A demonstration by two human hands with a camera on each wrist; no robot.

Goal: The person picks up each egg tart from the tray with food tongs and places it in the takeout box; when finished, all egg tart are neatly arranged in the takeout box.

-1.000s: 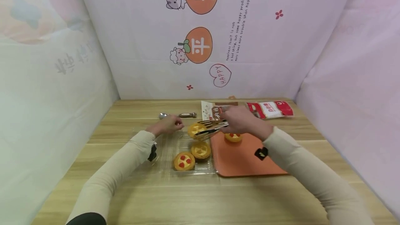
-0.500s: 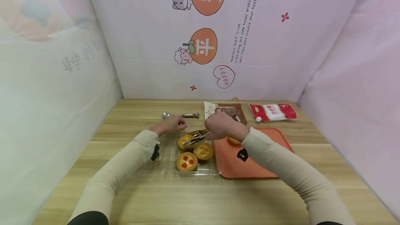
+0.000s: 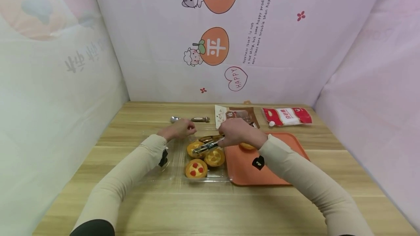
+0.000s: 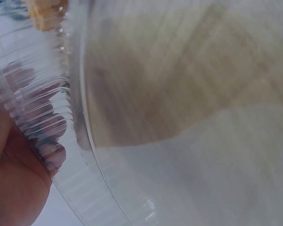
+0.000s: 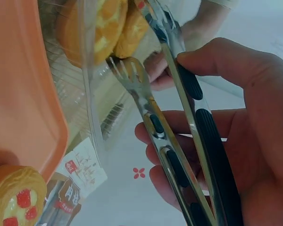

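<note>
My right hand (image 3: 238,131) grips metal tongs (image 3: 207,146) with dark handle grips. In the right wrist view the arms of the tongs (image 5: 179,103) stand apart, their fork-like tips beside the tarts. An egg tart (image 3: 194,148) lies at the tips, in a clear plastic container (image 3: 216,178). Beside it are a second tart (image 3: 214,158) and one with red pieces (image 3: 196,169). My left hand (image 3: 179,129) holds the container's far edge, fingers curled. Through the ribbed plastic wall (image 4: 42,108) in the left wrist view, the left fingers show only partly.
Right of the container lies an orange tray (image 3: 272,174), with a red-topped tart (image 5: 19,197) at its far left, mostly hidden in the head view. Behind stand a brown-and-white packet (image 3: 226,114) and a red-and-white pouch (image 3: 287,116). A scoop (image 3: 198,119) lies at the back.
My right hand has moved left and nearer with the tongs. The tart in them has come down into the container beside the others. My left hand stays in place.
</note>
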